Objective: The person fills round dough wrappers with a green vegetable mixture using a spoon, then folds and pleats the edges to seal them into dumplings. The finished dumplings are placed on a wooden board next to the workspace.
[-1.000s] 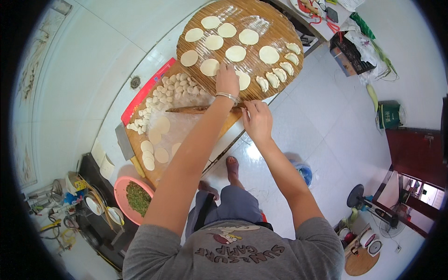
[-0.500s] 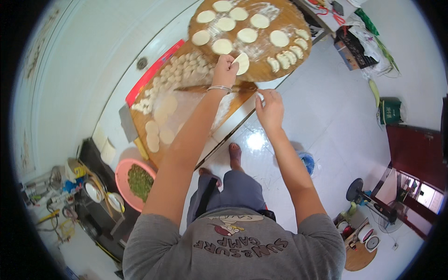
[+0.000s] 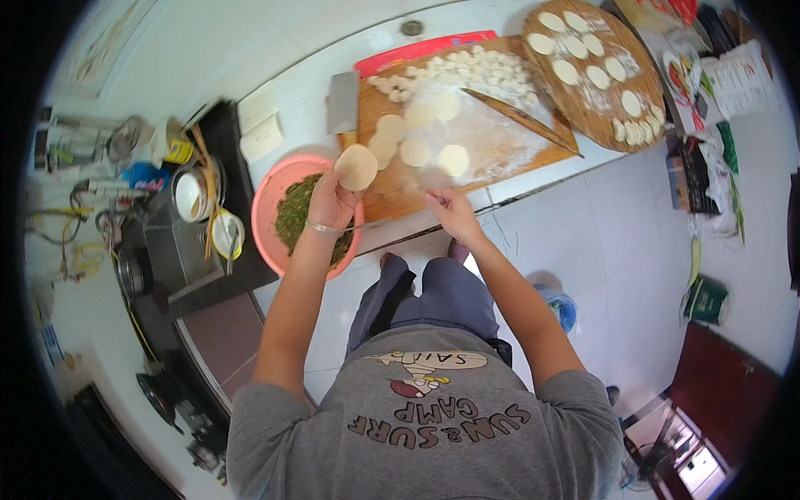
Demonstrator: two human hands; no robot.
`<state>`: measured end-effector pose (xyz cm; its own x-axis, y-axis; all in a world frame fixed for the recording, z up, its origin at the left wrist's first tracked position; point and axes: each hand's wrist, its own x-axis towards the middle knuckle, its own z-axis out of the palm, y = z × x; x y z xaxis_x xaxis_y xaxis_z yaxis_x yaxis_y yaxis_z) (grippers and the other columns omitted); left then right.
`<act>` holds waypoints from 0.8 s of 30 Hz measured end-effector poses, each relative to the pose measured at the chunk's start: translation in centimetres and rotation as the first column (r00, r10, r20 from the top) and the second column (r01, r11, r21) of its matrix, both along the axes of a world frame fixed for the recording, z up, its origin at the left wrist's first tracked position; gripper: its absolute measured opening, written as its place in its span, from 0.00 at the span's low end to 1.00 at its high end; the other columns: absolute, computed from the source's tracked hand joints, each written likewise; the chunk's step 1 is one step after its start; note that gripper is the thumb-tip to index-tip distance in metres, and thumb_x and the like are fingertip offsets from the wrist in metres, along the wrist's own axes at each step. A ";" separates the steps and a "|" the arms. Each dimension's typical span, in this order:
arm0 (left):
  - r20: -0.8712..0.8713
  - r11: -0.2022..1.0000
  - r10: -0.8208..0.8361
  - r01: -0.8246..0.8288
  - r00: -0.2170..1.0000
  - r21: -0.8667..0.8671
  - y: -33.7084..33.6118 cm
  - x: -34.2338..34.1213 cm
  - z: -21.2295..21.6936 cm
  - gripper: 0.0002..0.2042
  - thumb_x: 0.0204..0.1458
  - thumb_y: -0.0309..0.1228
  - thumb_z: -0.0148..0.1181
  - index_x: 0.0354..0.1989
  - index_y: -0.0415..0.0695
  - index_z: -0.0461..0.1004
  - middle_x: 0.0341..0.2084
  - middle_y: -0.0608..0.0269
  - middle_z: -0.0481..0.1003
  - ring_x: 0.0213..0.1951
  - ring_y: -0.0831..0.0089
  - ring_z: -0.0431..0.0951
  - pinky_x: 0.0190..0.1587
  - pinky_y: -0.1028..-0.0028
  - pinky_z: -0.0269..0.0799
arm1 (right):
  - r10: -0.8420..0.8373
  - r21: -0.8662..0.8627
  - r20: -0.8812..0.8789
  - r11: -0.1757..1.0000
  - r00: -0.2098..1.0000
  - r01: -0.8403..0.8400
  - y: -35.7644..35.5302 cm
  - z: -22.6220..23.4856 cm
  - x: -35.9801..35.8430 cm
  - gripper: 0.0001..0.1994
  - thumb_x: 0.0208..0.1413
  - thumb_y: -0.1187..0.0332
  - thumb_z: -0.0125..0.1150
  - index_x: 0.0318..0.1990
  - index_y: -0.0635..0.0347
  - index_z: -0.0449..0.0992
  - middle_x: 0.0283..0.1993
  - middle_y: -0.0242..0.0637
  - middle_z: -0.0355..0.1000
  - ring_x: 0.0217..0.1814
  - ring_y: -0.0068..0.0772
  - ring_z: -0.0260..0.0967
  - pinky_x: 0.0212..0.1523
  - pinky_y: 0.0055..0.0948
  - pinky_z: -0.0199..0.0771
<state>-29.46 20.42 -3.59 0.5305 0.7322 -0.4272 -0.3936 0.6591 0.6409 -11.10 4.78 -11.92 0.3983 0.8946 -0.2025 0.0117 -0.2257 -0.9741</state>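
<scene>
My left hand (image 3: 332,204) is closed at the edge of a thin round dough wrapper (image 3: 357,168), holding it up by the rim of a pink bowl (image 3: 262,196). Chopped green filling (image 3: 292,215) lies in the bowl. My right hand (image 3: 454,215) is in front of the wooden cutting board (image 3: 508,171), its fingertips drawn together; what they hold, if anything, is unclear. More round wrappers (image 3: 415,152), many small dough pieces (image 3: 467,71) and a tapered rolling pin (image 3: 525,122) rest on the floured board.
A cleaver (image 3: 343,104) lies at the board's left end. The round wooden board (image 3: 642,92) at the right bears several wrappers and folded dumplings (image 3: 637,132). Bowls (image 3: 227,233) and chopsticks (image 3: 206,183) are on the dark counter at left. Behind the cutting board is a red strip (image 3: 425,52).
The view has swung left. My left hand has carried a wrapper from beside the round board to the pink bowl. My right hand has also moved left along the counter's front.
</scene>
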 end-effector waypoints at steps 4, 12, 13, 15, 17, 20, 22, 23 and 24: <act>-0.022 0.987 0.154 -0.155 0.988 -0.043 -2.0 -9.5 0.3 0.18 0.57 0.27 0.45 0.55 0.35 0.62 0.52 0.53 0.69 0.52 0.64 0.72 0.52 0.67 0.73 | 0.088 -0.110 -0.450 0.982 0.889 -0.153 2.1 1.4 -5.6 0.18 0.53 0.62 0.63 0.48 0.60 0.74 0.24 0.28 0.68 0.25 0.18 0.65 0.23 0.18 0.64; -0.014 0.955 0.269 -0.269 0.963 -0.122 -5.6 -21.4 -2.0 0.19 0.57 0.28 0.44 0.57 0.36 0.60 0.54 0.51 0.68 0.54 0.59 0.70 0.56 0.63 0.69 | 0.456 0.051 -0.273 0.886 0.847 -0.461 4.5 2.4 -12.5 0.10 0.57 0.71 0.57 0.45 0.61 0.76 0.30 0.31 0.72 0.32 0.24 0.71 0.32 0.26 0.71; -0.008 0.952 0.274 -0.272 0.962 -0.143 -5.8 -22.2 -2.5 0.19 0.58 0.28 0.43 0.57 0.36 0.60 0.54 0.51 0.67 0.54 0.58 0.70 0.57 0.63 0.69 | 0.484 0.093 -0.106 0.875 0.869 -0.476 4.8 2.3 -13.2 0.09 0.56 0.71 0.58 0.43 0.62 0.76 0.31 0.32 0.73 0.33 0.27 0.71 0.34 0.28 0.71; 0.016 0.956 0.252 -0.246 0.968 -0.159 -5.9 -23.5 -3.6 0.19 0.57 0.28 0.45 0.57 0.35 0.61 0.53 0.50 0.68 0.54 0.58 0.70 0.56 0.62 0.69 | 0.477 0.163 0.234 0.840 0.847 -0.518 5.6 2.0 -14.1 0.08 0.55 0.70 0.58 0.39 0.62 0.78 0.32 0.36 0.74 0.36 0.33 0.73 0.38 0.33 0.72; 0.031 0.951 0.253 -0.243 0.967 -0.191 -6.3 -24.4 -4.1 0.19 0.55 0.26 0.46 0.56 0.34 0.62 0.53 0.50 0.69 0.54 0.59 0.70 0.57 0.60 0.69 | 0.442 0.130 0.468 0.822 0.765 -0.554 6.3 3.5 -14.8 0.07 0.53 0.70 0.60 0.38 0.62 0.79 0.33 0.39 0.73 0.36 0.38 0.72 0.38 0.35 0.72; 0.062 0.953 0.226 -0.207 0.972 -0.221 -6.2 -25.4 -5.2 0.19 0.55 0.26 0.46 0.56 0.34 0.61 0.53 0.51 0.69 0.54 0.59 0.70 0.57 0.61 0.69 | 0.368 0.101 0.652 0.824 0.663 -0.557 6.1 4.4 -15.5 0.07 0.51 0.69 0.61 0.36 0.62 0.79 0.33 0.41 0.73 0.36 0.42 0.71 0.38 0.36 0.73; 0.070 0.958 0.207 -0.188 0.976 -0.217 -6.1 -25.7 -5.6 0.20 0.55 0.26 0.45 0.56 0.35 0.61 0.53 0.51 0.69 0.54 0.59 0.71 0.56 0.61 0.69 | 0.335 0.105 0.700 0.825 0.631 -0.555 5.5 4.4 -15.9 0.07 0.51 0.69 0.61 0.34 0.62 0.79 0.33 0.42 0.73 0.35 0.44 0.71 0.37 0.36 0.73; 0.060 0.961 0.200 -0.184 0.978 -0.204 -6.1 -25.7 -5.8 0.20 0.56 0.27 0.45 0.57 0.35 0.61 0.53 0.51 0.68 0.54 0.59 0.71 0.55 0.62 0.70 | 0.327 0.114 0.711 0.820 0.622 -0.561 5.2 4.1 -16.2 0.06 0.51 0.69 0.61 0.34 0.62 0.79 0.32 0.42 0.73 0.35 0.44 0.71 0.36 0.36 0.73; 0.050 0.965 0.194 -0.181 0.980 -0.192 -6.1 -25.6 -5.9 0.20 0.57 0.28 0.45 0.58 0.35 0.60 0.53 0.51 0.68 0.54 0.59 0.71 0.54 0.63 0.71 | 0.318 0.122 0.723 0.815 0.614 -0.566 4.8 3.9 -16.4 0.06 0.51 0.70 0.61 0.33 0.62 0.79 0.31 0.42 0.73 0.34 0.44 0.71 0.35 0.36 0.73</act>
<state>-55.03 14.30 -9.50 0.4238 0.7326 -0.5327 -0.5594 0.6742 0.4822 -27.52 9.57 -8.03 -0.1508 0.9540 0.2591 0.6709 0.2913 -0.6820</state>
